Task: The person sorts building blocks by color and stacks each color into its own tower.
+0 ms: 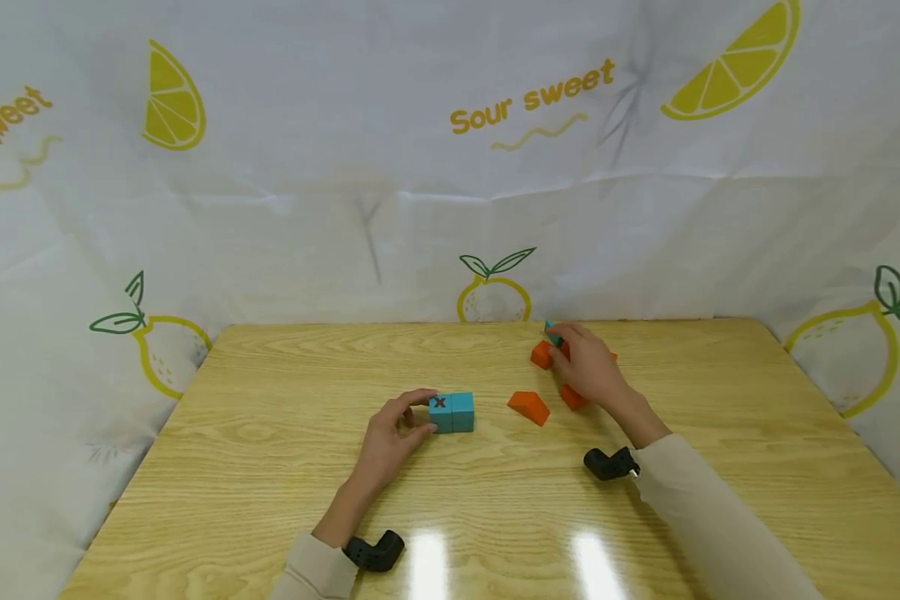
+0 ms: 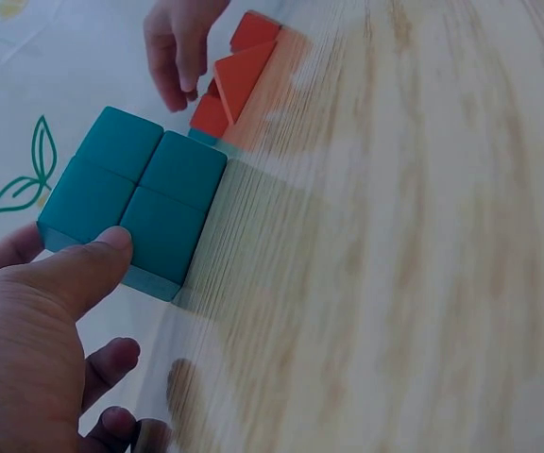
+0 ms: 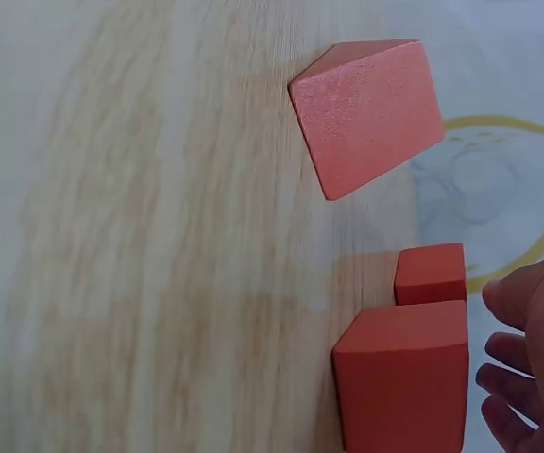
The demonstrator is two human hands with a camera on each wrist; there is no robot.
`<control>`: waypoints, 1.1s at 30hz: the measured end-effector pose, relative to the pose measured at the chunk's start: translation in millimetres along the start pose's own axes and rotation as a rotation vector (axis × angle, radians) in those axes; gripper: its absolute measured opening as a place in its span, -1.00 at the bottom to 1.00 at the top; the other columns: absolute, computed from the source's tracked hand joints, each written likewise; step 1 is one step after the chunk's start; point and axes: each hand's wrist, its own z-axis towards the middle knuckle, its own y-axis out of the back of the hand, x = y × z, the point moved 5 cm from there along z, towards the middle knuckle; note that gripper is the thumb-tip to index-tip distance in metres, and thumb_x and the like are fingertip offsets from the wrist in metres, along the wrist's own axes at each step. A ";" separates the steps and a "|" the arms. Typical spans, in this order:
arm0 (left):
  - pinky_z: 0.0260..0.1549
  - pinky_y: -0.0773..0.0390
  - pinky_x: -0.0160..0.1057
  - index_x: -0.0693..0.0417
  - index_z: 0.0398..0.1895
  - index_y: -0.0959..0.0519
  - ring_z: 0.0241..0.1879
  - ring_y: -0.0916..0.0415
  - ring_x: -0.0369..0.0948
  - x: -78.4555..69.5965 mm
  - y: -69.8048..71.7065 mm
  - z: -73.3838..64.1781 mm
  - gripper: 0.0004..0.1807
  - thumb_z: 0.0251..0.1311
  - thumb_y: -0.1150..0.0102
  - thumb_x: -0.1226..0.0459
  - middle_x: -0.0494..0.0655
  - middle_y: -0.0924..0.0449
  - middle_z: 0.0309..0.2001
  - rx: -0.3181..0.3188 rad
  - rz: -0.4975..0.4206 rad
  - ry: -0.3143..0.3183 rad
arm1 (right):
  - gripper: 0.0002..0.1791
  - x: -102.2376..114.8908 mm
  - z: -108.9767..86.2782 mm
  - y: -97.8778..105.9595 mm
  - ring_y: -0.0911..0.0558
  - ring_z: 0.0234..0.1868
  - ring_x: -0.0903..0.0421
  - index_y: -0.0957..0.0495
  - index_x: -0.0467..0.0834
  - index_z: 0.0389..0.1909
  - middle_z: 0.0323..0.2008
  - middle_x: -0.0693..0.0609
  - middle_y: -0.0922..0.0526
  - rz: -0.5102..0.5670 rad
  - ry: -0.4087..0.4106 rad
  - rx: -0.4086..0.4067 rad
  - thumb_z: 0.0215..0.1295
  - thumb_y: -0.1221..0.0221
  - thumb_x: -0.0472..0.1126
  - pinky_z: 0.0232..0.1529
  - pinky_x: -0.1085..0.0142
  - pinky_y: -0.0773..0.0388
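Observation:
In the left wrist view my left hand (image 2: 45, 321) grips a block of teal-blue cubes (image 2: 130, 189), joined two by two. The thumb presses on one face and other fingers are partly hidden behind. From the head view, the left hand (image 1: 386, 437) holds these cubes (image 1: 461, 412) at their left end; a dark X marks one top face. Farther back and right, my right hand (image 1: 588, 362) hovers over the orange blocks, fingers bent loosely. Its fingertips overlap a small teal block (image 1: 551, 326) in the head view. An orange block (image 1: 541, 355) lies close by its thumb.
An orange wedge-shaped block (image 1: 528, 407) lies on the wooden table (image 1: 270, 467) between the hands. Another orange block (image 1: 573, 397) sits below the right palm. The right wrist view shows several orange blocks, including a tilted-looking one (image 3: 371, 118). A lemon-print cloth (image 1: 330, 250) hangs behind.

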 end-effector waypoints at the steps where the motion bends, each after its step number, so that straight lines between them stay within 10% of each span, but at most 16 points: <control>1: -0.43 -0.36 -0.25 -0.08 0.17 -0.54 -0.36 -0.33 -0.11 -0.1 -0.2 -0.2 -0.48 0.09 -0.35 0.38 -0.25 -0.53 -0.14 0.000 0.000 0.001 | -0.63 -0.5 -0.1 -0.6 -0.47 0.07 -0.30 -0.45 -0.44 0.12 0.15 -0.37 -0.42 -0.009 0.001 0.007 0.34 -0.13 -0.36 -0.03 -0.10 -0.45; 20: -0.47 -0.18 -0.33 0.17 0.13 -0.53 -0.37 -0.33 0.19 -6.1 -5.7 0.1 -0.48 0.02 -0.33 0.51 0.18 -0.54 -0.23 -0.019 -0.032 0.025 | -0.60 -3.1 -6.3 -3.6 -0.40 0.16 -0.34 -0.41 -0.40 0.19 0.15 -0.34 -0.45 -0.189 0.043 0.043 0.35 -0.02 -0.41 0.03 -0.24 -0.34; 33: -0.44 -0.35 -0.21 -0.03 0.16 -0.54 -0.35 -0.36 -0.06 -1.7 0.7 -0.1 -0.50 0.09 -0.35 0.34 -0.29 -0.54 -0.06 -0.008 -0.027 0.001 | -0.59 6.2 -14.7 -2.2 -0.45 0.09 -0.32 -0.42 -0.37 0.18 0.07 -0.34 -0.51 -0.163 0.076 0.047 0.31 -0.10 -0.41 0.01 -0.23 -0.34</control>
